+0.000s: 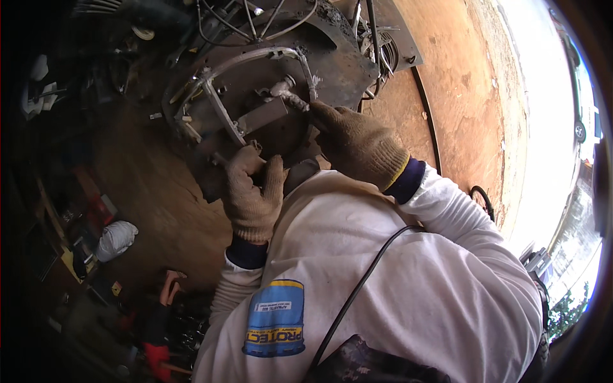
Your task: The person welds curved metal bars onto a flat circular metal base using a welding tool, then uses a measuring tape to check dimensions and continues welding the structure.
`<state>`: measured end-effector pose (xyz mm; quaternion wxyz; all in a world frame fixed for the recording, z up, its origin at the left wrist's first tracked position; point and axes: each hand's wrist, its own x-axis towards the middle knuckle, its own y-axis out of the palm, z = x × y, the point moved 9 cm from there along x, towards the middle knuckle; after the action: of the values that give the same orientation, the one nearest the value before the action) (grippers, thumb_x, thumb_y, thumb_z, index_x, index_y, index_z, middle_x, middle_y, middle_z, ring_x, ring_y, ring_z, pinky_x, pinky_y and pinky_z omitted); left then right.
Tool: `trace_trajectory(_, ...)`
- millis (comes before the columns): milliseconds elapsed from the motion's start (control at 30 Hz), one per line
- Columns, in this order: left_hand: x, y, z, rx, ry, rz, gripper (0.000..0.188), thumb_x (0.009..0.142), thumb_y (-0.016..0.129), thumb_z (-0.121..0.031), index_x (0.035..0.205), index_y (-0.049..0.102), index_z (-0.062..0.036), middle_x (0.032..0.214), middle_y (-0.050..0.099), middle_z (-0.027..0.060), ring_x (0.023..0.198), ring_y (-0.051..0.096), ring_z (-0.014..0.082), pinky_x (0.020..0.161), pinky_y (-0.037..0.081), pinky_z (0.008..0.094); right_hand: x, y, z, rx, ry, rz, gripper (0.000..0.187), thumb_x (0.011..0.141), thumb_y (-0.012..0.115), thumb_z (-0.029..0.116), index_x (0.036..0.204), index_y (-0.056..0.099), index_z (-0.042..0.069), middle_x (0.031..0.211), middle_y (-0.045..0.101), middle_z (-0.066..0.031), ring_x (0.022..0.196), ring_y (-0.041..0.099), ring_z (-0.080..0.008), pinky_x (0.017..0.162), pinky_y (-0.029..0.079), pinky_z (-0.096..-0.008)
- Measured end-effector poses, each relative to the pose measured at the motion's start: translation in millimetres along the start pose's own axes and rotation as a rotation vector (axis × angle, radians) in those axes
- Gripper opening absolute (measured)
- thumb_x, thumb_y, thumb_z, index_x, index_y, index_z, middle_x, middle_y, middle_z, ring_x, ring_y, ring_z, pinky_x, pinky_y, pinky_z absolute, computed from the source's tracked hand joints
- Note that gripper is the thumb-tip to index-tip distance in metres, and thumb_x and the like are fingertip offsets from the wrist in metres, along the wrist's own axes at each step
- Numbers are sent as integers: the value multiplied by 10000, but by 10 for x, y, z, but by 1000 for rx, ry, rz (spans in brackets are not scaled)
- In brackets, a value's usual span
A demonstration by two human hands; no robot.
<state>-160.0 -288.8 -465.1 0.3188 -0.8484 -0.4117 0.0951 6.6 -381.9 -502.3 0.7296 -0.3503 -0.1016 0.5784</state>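
Note:
A bent grey metal frame [220,108], open on the side nearest me, lies over a dark, round metal work surface [345,80]. My left hand [252,195], in a brown knit glove, is closed at the frame's near left end, thumb apart from the curled fingers. At the frame's right end, my gloved right hand [364,143] has its fingers pressed together around the bar; its fingertips are partly hidden in shadow. Inside the frame's outline are a flat rectangular metal bar [262,120] and a short, rough metal fitting [287,96].
Thin curved metal rods [249,32] stand at the far edge of the work surface. Coiled wire [386,54] sits at the far right. A dark cable [426,118] crosses the brown ground. Tools and a white bundle [117,240] lie to the left.

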Motion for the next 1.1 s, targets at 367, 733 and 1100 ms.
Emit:
trace_trajectory(367, 14, 44, 247, -412, -267, 19, 271, 902, 743, -64, 1054, 527, -4, 884, 665, 76, 690, 628, 104, 646, 535, 261, -44, 251, 104, -46, 59, -41, 524, 884, 617, 120, 1381, 482, 25, 1115, 665, -210, 998, 657, -403, 814, 549, -468)
trace_trajectory(733, -2, 162, 552, -207, -143, 310, 274, 941, 704, -307, 1054, 648, -63, 854, 718, 121, 754, 718, 292, 666, 552, 376, -143, 198, 254, -86, -53, -296, 339, 928, 607, 170, 1240, 589, 40, 1056, 678, -211, 960, 661, -414, 824, 537, -473)
trace_trajectory(1100, 52, 141, 408, -118, 67, 398, 260, 950, 679, -241, 1118, 663, -44, 916, 718, 171, 810, 717, 324, 716, 553, 407, -180, 339, 395, -181, 107, -212, 427, 982, 583, 259, 1365, 548, 74, 1098, 687, -219, 962, 677, -414, 796, 547, -462)
